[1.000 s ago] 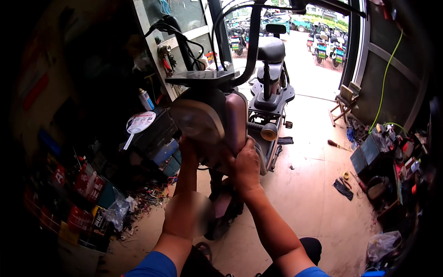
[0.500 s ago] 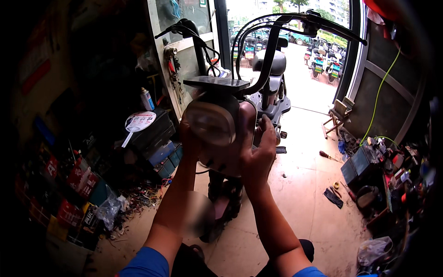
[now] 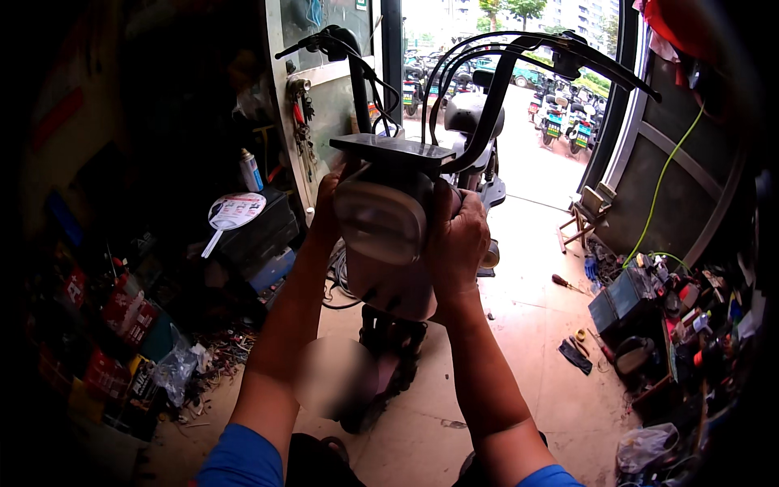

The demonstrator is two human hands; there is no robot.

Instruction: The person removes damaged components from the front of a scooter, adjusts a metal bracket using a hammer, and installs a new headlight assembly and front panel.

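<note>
The front of an electric scooter stands before me, with a rounded headlight (image 3: 380,221) set in its front cover (image 3: 388,286). My left hand (image 3: 329,199) holds the left edge of the headlight housing, its fingers mostly hidden behind. On the other side my right hand (image 3: 459,239) is closed round the right edge, fingertips curled behind the upper corner. A flat dark panel (image 3: 393,149) sits just above the headlight. Black handlebars (image 3: 487,101) with looping cables rise over it. Below the cover, the front wheel is dark and partly covered by a blurred patch.
On the left, a white hand fan (image 3: 237,211) and a spray can (image 3: 251,171) rest on a dark box. A screwdriver (image 3: 568,283) and pliers (image 3: 575,355) lie on the floor at right, near piled tools and parts. A small wooden chair (image 3: 591,215) stands by the doorway.
My right hand, earlier with fingers extended beside the cover, has moved up and closed on the housing's edge. My left hand has shifted upward along the left side.
</note>
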